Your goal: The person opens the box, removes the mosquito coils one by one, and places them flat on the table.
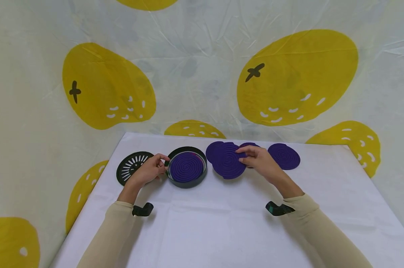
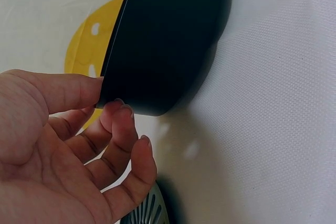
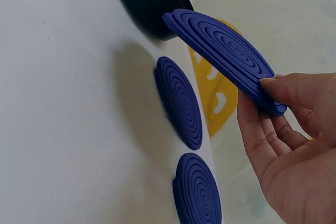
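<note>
My right hand (image 1: 258, 160) pinches a purple round coaster with spiral ridges (image 1: 228, 163) by its edge, thumb on top and fingers beneath. In the right wrist view that coaster (image 3: 226, 56) is tilted and raised over the table. To its left stands a dark round coaster holder (image 1: 186, 184) with another purple coaster (image 1: 186, 167) lying inside. My left hand (image 1: 149, 171) grips the holder's left rim; the left wrist view has the thumb and fingertips at the edge of its dark wall (image 2: 163, 35).
A black slotted lid (image 1: 124, 167) lies left of the holder, partly behind my left hand. More purple coasters lie along the back of the white table (image 1: 202, 230): one (image 1: 211, 150) behind the raised one, one (image 1: 248, 144) partly hidden, one (image 1: 283, 156) farther right.
</note>
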A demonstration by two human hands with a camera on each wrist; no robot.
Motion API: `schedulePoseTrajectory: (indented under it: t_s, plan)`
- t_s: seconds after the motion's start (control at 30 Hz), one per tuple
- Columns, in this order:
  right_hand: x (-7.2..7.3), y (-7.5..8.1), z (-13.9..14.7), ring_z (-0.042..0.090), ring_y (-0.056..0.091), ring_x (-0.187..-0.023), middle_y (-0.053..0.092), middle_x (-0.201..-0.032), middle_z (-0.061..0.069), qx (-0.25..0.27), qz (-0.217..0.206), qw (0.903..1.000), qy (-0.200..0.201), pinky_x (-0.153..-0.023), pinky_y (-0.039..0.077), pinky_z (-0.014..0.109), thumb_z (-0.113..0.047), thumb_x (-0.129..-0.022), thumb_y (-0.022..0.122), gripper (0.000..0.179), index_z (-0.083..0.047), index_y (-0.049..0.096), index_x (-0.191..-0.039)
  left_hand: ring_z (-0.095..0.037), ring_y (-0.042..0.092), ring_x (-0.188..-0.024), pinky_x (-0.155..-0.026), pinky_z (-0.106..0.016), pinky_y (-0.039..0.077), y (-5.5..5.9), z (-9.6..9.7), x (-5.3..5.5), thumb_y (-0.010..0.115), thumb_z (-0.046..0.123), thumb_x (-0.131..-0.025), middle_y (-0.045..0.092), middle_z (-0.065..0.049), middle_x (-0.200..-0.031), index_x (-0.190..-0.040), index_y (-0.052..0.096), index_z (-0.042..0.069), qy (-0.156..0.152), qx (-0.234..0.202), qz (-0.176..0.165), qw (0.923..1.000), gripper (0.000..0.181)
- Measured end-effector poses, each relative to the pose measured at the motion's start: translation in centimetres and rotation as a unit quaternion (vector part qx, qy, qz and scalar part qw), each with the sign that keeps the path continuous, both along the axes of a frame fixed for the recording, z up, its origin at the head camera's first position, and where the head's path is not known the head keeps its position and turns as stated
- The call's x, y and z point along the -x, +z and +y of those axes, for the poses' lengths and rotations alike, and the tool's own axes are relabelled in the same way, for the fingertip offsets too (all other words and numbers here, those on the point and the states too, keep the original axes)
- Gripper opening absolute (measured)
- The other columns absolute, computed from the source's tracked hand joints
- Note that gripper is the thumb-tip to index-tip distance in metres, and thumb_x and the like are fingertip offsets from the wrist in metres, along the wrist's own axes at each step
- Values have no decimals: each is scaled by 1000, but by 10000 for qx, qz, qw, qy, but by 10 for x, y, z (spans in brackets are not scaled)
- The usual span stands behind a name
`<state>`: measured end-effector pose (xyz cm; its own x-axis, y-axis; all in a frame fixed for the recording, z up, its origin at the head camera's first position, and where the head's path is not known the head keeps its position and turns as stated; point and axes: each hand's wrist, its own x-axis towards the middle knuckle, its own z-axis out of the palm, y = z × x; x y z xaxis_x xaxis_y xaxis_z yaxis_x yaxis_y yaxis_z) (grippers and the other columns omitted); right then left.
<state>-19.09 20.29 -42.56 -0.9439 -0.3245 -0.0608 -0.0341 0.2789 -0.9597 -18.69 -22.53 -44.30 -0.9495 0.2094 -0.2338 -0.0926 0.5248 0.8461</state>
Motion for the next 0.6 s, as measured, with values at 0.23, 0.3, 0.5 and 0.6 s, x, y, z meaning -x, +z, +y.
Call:
schedulePoseTrajectory:
  t_s: [0.23, 0.3, 0.5, 0.6]
  plan:
    - [-1, -2, 15, 10, 65, -96, 66, -120, 22, -3, -23, 9999, -130, -81, 57, 26, -7, -98, 66, 32, -1, 63, -129, -33, 58, -78, -64, -40, 50, 1, 1, 1, 65, 9, -98, 51, -7, -90, -132, 56, 7, 18, 26, -51, 10000, 36]
    - [-1, -2, 20, 9, 65, -96, 66, -121, 22, -36, -25, 9998, -176, -82, 58, 26, -8, -99, 65, 31, -2, 63, -129, -32, 58, -77, -63, -40, 50, 1, 1, 1, 65, 9, -98, 51, -7, -90, -132, 56, 7, 26, 30, -52, 10000, 36]
    - [-1, -2, 32, 6, 65, -98, 65, -124, 22, 75, 60, 9996, -269, -82, 57, 23, -7, -98, 65, 33, 2, 61, -130, -32, 57, -77, -63, -40, 50, 0, 1, 2, 66, 9, -97, 51, -7, -90, -133, 55, 6, 16, 22, -41, 10000, 37]
    - [-1, -3, 38, 5, 65, -100, 63, -127, 20, 138, 39, 9995, -287, -83, 57, 23, -9, -98, 66, 36, 4, 60, -131, -32, 58, -78, -63, -40, 50, 0, 1, 2, 65, 9, -98, 51, -7, -90, -133, 55, 6, 22, 27, -48, 10000, 37]
